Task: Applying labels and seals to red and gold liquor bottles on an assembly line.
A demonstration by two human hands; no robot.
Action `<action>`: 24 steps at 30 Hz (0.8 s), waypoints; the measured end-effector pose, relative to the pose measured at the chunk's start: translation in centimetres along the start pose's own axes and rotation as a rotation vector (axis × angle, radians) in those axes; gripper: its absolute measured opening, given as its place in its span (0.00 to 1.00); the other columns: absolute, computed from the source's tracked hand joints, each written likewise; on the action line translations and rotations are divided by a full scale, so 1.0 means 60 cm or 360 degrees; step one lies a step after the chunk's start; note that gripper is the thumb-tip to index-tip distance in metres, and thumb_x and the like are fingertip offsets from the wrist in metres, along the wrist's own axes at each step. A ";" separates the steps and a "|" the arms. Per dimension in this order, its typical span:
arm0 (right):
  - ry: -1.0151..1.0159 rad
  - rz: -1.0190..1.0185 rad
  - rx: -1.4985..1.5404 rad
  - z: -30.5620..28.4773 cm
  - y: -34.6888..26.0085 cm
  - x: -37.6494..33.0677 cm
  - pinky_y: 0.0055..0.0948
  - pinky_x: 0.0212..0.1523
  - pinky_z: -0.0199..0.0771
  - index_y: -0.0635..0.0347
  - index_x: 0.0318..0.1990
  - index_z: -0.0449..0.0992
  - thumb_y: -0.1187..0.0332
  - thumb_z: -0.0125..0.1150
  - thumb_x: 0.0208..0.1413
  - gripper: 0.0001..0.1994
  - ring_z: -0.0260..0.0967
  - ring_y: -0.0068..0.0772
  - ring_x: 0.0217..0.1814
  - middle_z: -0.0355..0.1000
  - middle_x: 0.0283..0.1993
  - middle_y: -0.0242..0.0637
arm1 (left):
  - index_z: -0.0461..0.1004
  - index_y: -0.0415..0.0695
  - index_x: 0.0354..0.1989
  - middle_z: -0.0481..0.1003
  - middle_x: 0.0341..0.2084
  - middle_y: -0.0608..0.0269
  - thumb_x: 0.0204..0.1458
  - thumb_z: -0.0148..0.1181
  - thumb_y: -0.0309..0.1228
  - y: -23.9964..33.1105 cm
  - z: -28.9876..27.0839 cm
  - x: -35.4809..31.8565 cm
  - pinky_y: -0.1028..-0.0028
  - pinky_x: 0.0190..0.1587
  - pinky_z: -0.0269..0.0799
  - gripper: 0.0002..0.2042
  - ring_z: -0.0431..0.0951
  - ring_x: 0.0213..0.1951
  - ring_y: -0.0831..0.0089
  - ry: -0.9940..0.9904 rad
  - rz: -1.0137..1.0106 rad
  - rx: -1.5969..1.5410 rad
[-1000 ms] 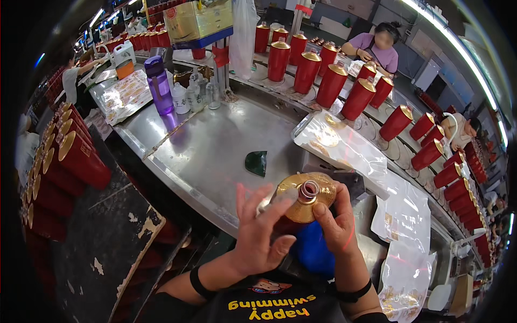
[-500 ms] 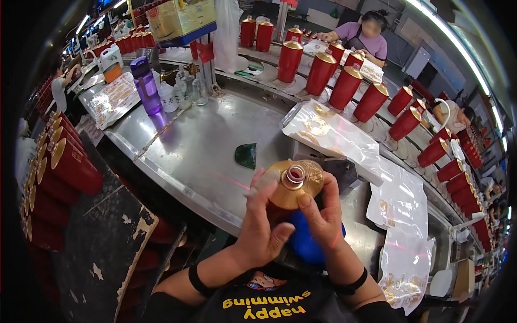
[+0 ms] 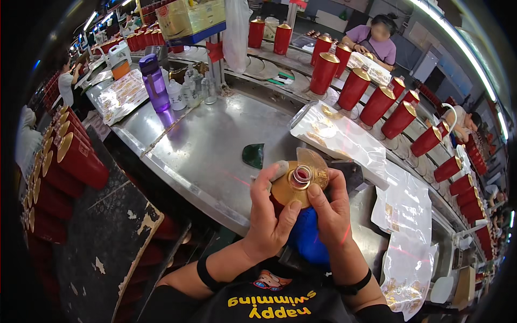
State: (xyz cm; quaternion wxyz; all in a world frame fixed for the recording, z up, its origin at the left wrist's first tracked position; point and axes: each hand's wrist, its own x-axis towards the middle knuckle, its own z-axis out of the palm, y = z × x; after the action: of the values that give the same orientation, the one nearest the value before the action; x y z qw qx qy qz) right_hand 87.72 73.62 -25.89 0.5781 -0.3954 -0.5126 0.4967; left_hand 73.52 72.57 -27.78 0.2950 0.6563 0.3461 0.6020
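Note:
Upright between my hands is a red bottle with a gold shoulder and a bare, open neck. A thin embossed gold sticker stands partly off the shoulder at the far right. My left hand is closed round the left side, its thumb on the near shoulder and a pale cover on one fingertip. My right hand grips the right side, with its thumb pressing near the sticker's lower edge. The bottle's lower body is mostly hidden. A blue bundle lies just below it.
A dark green scraper-like piece lies on the metal table. Sticker sheets rest at the right. A purple bottle and small clear bottles stand far left. Red bottles line the conveyor; a person sits beyond.
The sticker's far part now stands up from the shoulder. My left fingers have come to rest round the bottle. Conveyor bottles have shifted, and the whole view has turned slightly.

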 end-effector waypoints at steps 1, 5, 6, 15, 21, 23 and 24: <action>-0.0018 0.0012 0.0031 -0.001 0.001 0.000 0.25 0.56 0.59 0.61 0.49 0.66 0.66 0.60 0.59 0.15 0.60 0.22 0.50 0.67 0.45 0.33 | 0.46 0.37 0.65 0.57 0.59 0.48 0.59 0.53 0.31 -0.007 -0.002 -0.005 0.59 0.64 0.54 0.30 0.60 0.60 0.56 -0.0020 0.0091 0.0200; 0.0000 -0.0068 -0.0057 0.000 0.010 0.004 0.26 0.56 0.59 0.62 0.49 0.67 0.66 0.60 0.59 0.15 0.60 0.24 0.51 0.66 0.46 0.33 | 0.56 0.41 0.61 0.61 0.58 0.43 0.56 0.57 0.34 -0.011 0.000 -0.038 0.38 0.60 0.47 0.26 0.55 0.61 0.37 0.0025 0.0439 0.0833; 0.0012 -0.0106 -0.0103 0.002 0.011 0.005 0.27 0.56 0.59 0.62 0.49 0.67 0.66 0.60 0.59 0.15 0.61 0.26 0.51 0.65 0.46 0.34 | 0.57 0.42 0.60 0.62 0.58 0.43 0.56 0.58 0.34 -0.003 0.003 -0.048 0.35 0.60 0.44 0.26 0.54 0.62 0.35 -0.0015 0.0493 0.0939; -0.0002 -0.0102 -0.0355 -0.010 -0.009 -0.004 0.31 0.58 0.59 0.63 0.51 0.68 0.63 0.64 0.54 0.21 0.62 0.33 0.53 0.64 0.49 0.39 | 0.58 0.45 0.60 0.54 0.62 0.37 0.53 0.61 0.34 -0.003 -0.025 -0.029 0.42 0.63 0.49 0.27 0.50 0.64 0.31 -0.0231 0.0523 0.0576; -0.0366 0.0030 -0.0204 -0.030 -0.037 0.022 0.29 0.60 0.57 0.63 0.51 0.67 0.62 0.64 0.55 0.21 0.59 0.28 0.57 0.67 0.51 0.37 | 0.57 0.48 0.60 0.59 0.60 0.44 0.50 0.63 0.29 0.012 -0.006 -0.037 0.41 0.63 0.49 0.29 0.50 0.63 0.29 -0.0160 0.0596 0.0857; -0.0389 -0.0008 -0.0285 -0.037 -0.032 0.028 0.28 0.59 0.58 0.62 0.51 0.68 0.62 0.63 0.57 0.19 0.60 0.25 0.56 0.68 0.49 0.35 | 0.57 0.49 0.60 0.60 0.60 0.45 0.50 0.63 0.28 0.012 -0.004 -0.036 0.41 0.63 0.49 0.29 0.51 0.63 0.29 -0.0168 0.0592 0.0779; -0.0390 -0.0008 -0.0284 -0.036 -0.030 0.029 0.28 0.59 0.58 0.62 0.51 0.68 0.62 0.63 0.57 0.19 0.60 0.25 0.56 0.68 0.49 0.35 | 0.56 0.49 0.60 0.60 0.59 0.46 0.50 0.63 0.28 0.011 -0.004 -0.037 0.40 0.63 0.49 0.30 0.51 0.63 0.30 -0.0165 0.0589 0.0771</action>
State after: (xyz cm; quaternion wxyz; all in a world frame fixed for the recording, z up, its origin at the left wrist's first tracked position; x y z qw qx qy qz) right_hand 90.12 75.08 -24.14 0.4750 -0.3802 -0.6224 0.4923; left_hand 73.26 70.40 -28.55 0.0325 0.7892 0.3387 0.5113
